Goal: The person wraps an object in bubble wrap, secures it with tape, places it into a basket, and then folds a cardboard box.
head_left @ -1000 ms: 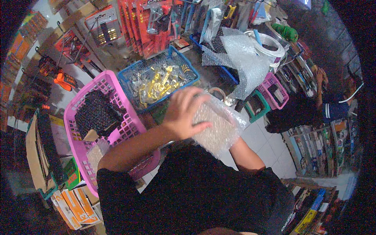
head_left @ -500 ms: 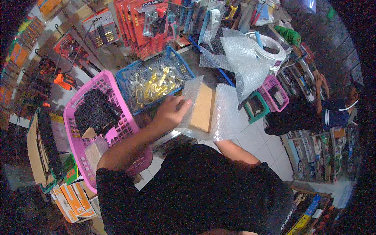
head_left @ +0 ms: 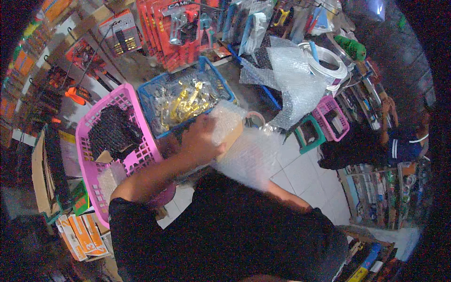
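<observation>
A flat tan cardboard piece (head_left: 231, 142) is partly covered by a sheet of bubble wrap (head_left: 256, 157) in front of my chest. My left hand (head_left: 199, 138), smeared by motion, is closed on the left edge of the cardboard and its wrap. The right forearm reaches in from the lower right, and my right hand is hidden behind the hanging bubble wrap. Just beyond the cardboard, a ring-shaped thing like a tape roll (head_left: 255, 120) shows. To the left of it, a blue basket (head_left: 155, 89) holds gold and silver metal pieces in clear bags.
A pink basket (head_left: 83, 155) with black wrapped items stands at left. More bubble wrap (head_left: 296, 80) lies beyond the hands, beside a white cable coil (head_left: 324, 68). Red tool packs (head_left: 174, 37) hang at the back. Another person (head_left: 399, 141) is at right, near small green and pink baskets.
The bubble wrap's left part has folded over the cardboard, and its right part has dropped lower. My left hand has shifted slightly left. The tape-like ring has come into view.
</observation>
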Motion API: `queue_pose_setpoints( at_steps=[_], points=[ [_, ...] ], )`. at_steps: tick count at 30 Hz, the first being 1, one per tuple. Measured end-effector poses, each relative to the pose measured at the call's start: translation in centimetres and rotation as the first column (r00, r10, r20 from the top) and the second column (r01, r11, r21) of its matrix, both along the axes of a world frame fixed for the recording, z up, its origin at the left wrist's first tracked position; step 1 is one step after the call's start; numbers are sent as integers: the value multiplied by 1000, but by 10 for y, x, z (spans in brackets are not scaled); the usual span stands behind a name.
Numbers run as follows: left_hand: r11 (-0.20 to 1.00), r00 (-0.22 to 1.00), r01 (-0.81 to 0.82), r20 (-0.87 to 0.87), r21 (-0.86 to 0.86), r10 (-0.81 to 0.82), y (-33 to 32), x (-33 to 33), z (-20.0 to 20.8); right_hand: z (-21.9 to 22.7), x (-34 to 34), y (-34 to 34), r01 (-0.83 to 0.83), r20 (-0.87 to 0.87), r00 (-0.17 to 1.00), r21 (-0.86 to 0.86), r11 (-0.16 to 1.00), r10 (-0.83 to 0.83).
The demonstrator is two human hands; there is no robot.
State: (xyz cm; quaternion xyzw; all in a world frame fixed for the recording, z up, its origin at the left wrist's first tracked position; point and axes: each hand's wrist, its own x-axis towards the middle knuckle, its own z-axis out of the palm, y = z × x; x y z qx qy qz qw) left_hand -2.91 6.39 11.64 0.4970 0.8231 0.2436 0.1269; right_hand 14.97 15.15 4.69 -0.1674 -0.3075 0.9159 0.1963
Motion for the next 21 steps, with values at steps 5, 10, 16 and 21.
queue_pose_setpoints(
  at_steps=[5,10,16,21],
  points=[
    [993,970,81,-222,-86,-98,-4,-4,-10,-24,27,0,28,-67,995,-491,871,-70],
    [969,932,180,-285,-172,-224,1,-10,-15,-1,37,-14,-3,-28,1000,-439,899,-11],
    [940,878,293,-341,-174,-336,-6,-19,-20,13,24,-34,260,346,902,39,965,-257],
    [945,868,305,-372,-121,-328,-13,-17,-18,10,22,-45,342,483,808,84,936,-338]
  ],
)
